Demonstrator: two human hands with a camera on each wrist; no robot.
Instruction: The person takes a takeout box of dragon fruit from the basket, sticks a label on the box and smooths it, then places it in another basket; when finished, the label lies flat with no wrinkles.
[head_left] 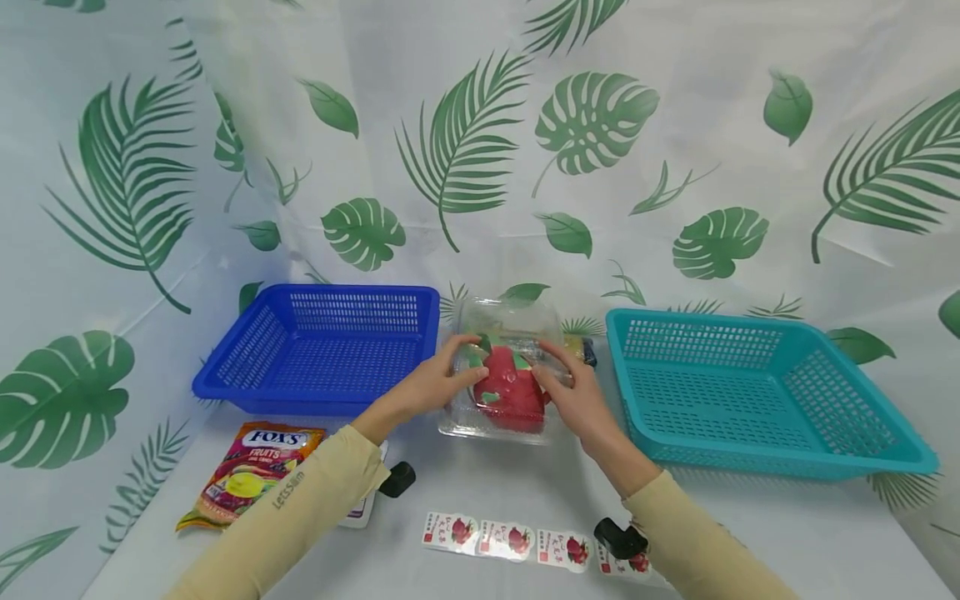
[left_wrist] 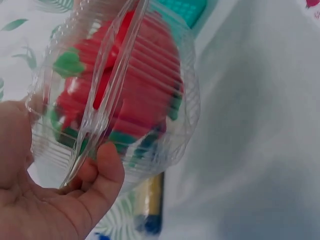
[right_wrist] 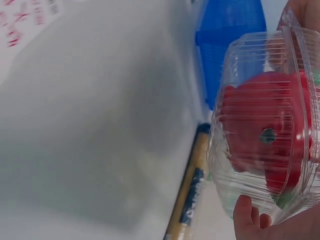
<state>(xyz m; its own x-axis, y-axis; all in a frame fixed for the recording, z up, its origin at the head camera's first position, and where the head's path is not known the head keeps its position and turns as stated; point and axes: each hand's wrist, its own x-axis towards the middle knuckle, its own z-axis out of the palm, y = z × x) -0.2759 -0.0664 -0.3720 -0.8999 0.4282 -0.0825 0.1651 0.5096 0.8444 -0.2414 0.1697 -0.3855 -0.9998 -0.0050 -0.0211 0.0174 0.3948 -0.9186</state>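
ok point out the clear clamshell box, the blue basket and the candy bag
clear clamshell box (head_left: 501, 431), head view, on its near bottom rim below the red fruit
blue basket (head_left: 262, 337), head view, on its left inner wall
candy bag (head_left: 251, 471), head view, on the middle of its printed front

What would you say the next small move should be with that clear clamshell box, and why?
Probably press the lid fully down. Both the left hand and the right hand grip the clear clamshell box at its sides, the red dragon fruit sits inside, and the left wrist view shows the lid's rim not quite seated on the base.
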